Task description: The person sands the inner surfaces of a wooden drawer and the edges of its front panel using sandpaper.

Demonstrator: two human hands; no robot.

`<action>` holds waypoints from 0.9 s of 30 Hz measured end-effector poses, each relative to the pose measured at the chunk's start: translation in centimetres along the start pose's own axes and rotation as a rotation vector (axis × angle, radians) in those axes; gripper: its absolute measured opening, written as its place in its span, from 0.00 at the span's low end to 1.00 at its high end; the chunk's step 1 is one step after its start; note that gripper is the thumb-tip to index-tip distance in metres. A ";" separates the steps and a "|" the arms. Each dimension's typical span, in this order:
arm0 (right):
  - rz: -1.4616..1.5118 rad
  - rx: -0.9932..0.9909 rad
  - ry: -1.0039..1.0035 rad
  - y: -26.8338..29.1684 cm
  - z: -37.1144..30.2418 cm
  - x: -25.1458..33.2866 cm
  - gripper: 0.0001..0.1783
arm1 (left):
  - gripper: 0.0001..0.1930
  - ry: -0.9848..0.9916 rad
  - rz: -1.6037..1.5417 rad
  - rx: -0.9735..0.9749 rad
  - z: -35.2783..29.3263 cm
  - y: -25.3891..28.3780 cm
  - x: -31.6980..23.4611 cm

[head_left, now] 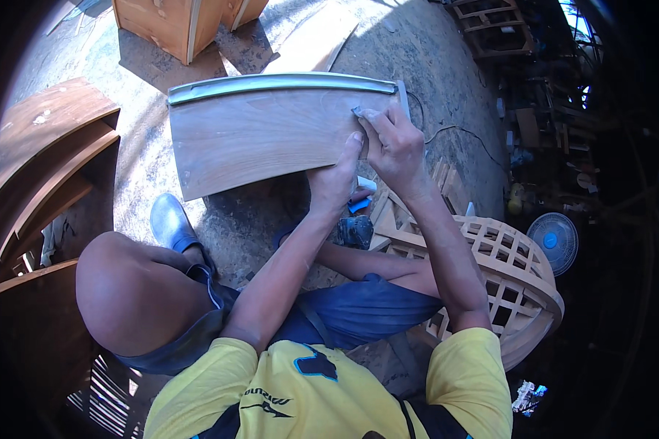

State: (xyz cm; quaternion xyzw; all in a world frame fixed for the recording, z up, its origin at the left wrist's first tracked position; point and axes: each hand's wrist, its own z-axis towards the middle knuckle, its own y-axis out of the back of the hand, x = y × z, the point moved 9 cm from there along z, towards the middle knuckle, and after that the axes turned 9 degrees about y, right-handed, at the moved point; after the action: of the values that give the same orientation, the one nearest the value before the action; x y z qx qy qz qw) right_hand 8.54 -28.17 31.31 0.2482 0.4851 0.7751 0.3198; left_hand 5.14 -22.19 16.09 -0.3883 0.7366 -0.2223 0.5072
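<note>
In front of me a slightly curved wooden panel (249,135) is held up off the floor, a pale greenish strip (285,83) running along its far edge. My left hand (334,179) grips the panel's near edge towards the right, thumb on top; its other fingers are hidden underneath. Over the panel's right end, my right hand (394,143) is closed in a pinch on a small grey folded piece (356,111), held at the wood surface. What that piece is made of is too small to tell.
Curved wooden furniture parts (58,146) stand at the left, and a wooden cabinet (165,25) at the far left. To the right are a wooden lattice frame (501,249) and a round fan (553,243). A thin cable (461,129) crosses the floor. Dark clutter lines the far right.
</note>
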 end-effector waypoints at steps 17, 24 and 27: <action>-0.464 0.138 -0.082 1.4 -2.4 -7.1 0.07 | 0.21 -0.003 0.074 -0.018 -0.7 -1.3 0.7; -0.114 0.162 -0.141 3.0 -9.8 -1.7 0.08 | 0.26 -0.046 0.066 -0.046 0.0 0.1 -0.3; 0.184 0.097 -0.418 4.8 -11.8 -1.2 0.07 | 0.27 -0.025 0.080 -0.016 0.1 -0.4 0.1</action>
State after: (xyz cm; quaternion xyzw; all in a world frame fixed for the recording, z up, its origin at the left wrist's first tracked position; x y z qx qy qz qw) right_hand -0.07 -37.61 30.77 0.4616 0.4204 0.7084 0.3293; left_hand 5.39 -22.47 16.28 -0.3654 0.7469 -0.1912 0.5217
